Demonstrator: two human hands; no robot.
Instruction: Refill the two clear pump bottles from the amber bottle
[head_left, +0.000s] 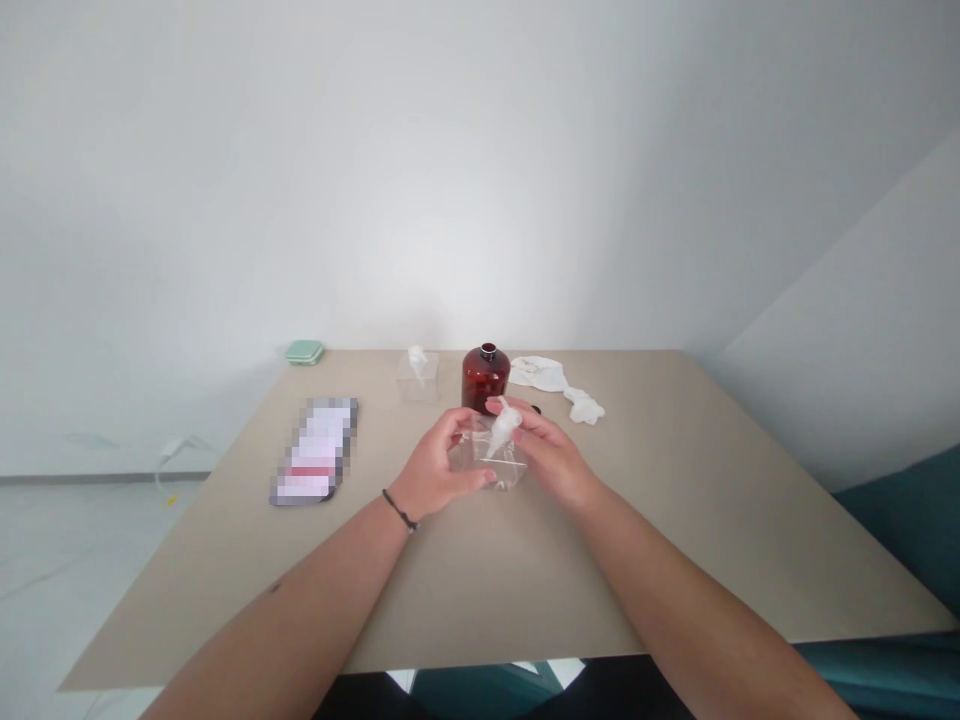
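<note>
Forearms in foreground; left hand [439, 465] is gripping small clear plastic bottle [501, 468], right hand [551, 455] is pinching white pump top [504, 424], prob. twisting it; needs steady hold.

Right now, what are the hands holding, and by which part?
The left hand grips the clear bottle by its side; the right hand pinches the white pump head on its top.

— What stands behind the beige table [675, 520]?
— A plain white wall [450, 150], brightest just past the table's far edge and dimmer towards the corners.
— And to its right?
— A slanted white panel [862, 350], with a teal seat [904, 510] below it, close by the table's right edge.
— Left of it?
— Pale floor [60, 580], a dark baseboard [90, 478], and a white plug [171, 447] lying there.
</note>
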